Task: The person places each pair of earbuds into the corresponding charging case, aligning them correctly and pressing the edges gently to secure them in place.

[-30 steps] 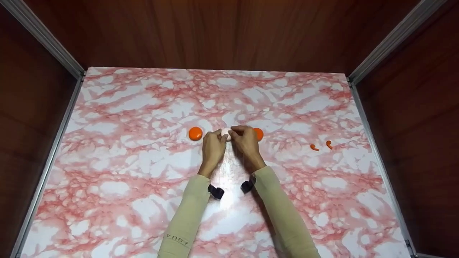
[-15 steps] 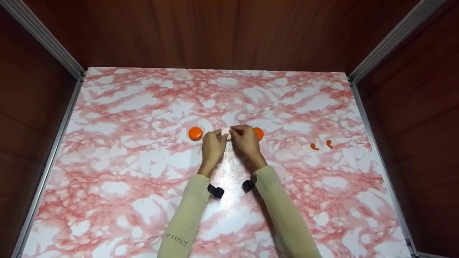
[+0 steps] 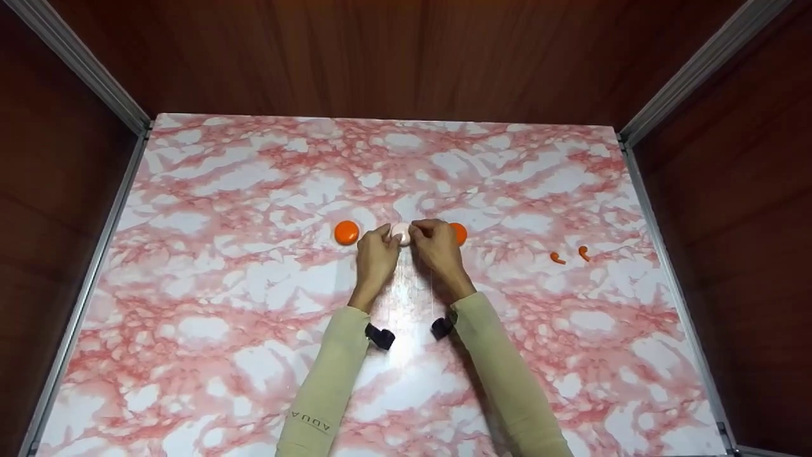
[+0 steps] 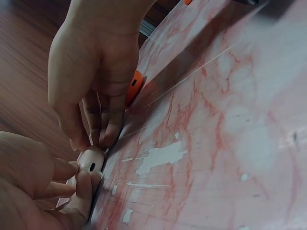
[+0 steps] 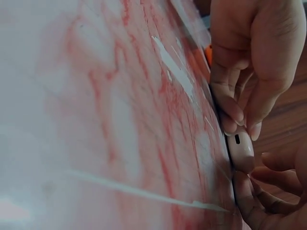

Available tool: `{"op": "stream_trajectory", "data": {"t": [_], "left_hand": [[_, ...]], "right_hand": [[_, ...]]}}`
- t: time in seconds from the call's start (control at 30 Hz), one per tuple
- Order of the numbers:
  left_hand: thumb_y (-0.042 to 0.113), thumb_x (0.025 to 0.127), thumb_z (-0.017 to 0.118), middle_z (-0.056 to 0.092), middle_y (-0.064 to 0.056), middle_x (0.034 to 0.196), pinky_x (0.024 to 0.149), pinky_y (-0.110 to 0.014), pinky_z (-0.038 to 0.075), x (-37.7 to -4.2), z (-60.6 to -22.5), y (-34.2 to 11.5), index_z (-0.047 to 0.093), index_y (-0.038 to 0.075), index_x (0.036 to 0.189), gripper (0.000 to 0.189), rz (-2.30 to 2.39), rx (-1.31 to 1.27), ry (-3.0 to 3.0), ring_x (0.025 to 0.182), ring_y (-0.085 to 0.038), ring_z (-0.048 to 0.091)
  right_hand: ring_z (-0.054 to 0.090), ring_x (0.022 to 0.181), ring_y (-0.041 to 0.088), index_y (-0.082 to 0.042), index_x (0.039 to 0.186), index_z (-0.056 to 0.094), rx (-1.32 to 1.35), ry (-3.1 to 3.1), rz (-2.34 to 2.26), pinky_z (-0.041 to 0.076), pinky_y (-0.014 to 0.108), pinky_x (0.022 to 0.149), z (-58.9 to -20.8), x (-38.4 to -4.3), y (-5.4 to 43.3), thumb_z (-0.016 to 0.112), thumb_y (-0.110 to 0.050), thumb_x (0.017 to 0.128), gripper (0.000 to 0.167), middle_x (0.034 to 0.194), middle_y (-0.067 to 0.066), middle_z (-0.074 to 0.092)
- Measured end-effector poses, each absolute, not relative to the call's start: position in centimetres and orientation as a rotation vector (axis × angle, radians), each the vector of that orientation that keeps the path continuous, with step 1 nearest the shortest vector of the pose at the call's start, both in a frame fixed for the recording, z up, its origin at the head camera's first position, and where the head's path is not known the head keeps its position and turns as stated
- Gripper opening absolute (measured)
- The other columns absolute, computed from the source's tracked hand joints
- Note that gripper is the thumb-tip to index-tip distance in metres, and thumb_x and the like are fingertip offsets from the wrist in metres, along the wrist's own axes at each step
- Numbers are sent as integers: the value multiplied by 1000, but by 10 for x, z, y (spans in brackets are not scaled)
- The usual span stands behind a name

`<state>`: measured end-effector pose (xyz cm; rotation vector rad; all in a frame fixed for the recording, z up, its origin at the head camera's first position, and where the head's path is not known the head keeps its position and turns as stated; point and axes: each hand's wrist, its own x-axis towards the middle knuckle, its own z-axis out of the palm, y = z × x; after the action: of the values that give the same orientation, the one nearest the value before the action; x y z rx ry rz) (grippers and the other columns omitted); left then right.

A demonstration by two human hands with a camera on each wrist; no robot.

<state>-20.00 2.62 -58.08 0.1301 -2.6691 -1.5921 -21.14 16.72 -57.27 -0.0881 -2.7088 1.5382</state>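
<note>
Between both hands a pale pink, round earbud charging case sits on the marbled tabletop, its small dark port facing the wrist cameras. My left hand pinches its left side, with the thumb on the front near the port. The right hand pinches the opposite side between thumb and curled fingers. To the left rests an orange round case. A second orange case lies beside the right hand, which partly hides it.
Two orange earbuds lie apart on the right of the table. Dark wood-look panels with grey metal edging enclose its back and sides. A black strap device sits on each wrist.
The head view has shifted slightly, moving the scene a little upward. Both hands stay at the pink case, of which slightly more shows between the fingers.
</note>
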Motion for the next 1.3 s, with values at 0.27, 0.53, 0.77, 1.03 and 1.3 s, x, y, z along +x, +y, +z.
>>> {"op": "stream_trajectory", "data": {"t": [0.27,0.53,0.77,1.03,1.3], "left_hand": [[12,100,69,80,-14,93,78,-42,66,-196,-579,24,68,0,137,39,-1601,121,-2667,85,-26,77],[11,99,70,79,-16,98,81,-42,66,-189,-566,16,78,1,110,17,-1578,95,-2667,89,-27,77],[13,99,69,76,-15,101,85,-43,64,-194,-547,2,81,3,106,17,-1524,110,-2673,92,-27,75],[14,99,66,73,-19,106,87,-45,62,-211,-534,-29,81,1,108,21,-1521,157,-2586,95,-31,72],[18,101,66,71,-24,121,100,-50,60,-225,-539,-63,74,-5,124,34,-1549,324,-2608,111,-37,70]], "right_hand": [[76,104,29,3,121,77,-95,-2680,1586,66,40,91,-571,-208,172,66,-16,103,28,113,19,80],[78,94,26,-1,119,78,-123,-2683,1540,67,36,79,-560,-206,173,68,-21,102,28,108,14,81],[78,91,23,-8,110,82,-95,-2683,1426,66,37,79,-545,-208,166,69,-24,101,22,102,8,82],[78,98,29,3,114,79,7,-2590,1640,67,35,83,-536,-208,149,70,-15,99,25,108,17,81],[78,94,26,4,119,77,11,-2597,1773,67,28,80,-543,-204,124,72,-16,99,29,110,16,80]]}}
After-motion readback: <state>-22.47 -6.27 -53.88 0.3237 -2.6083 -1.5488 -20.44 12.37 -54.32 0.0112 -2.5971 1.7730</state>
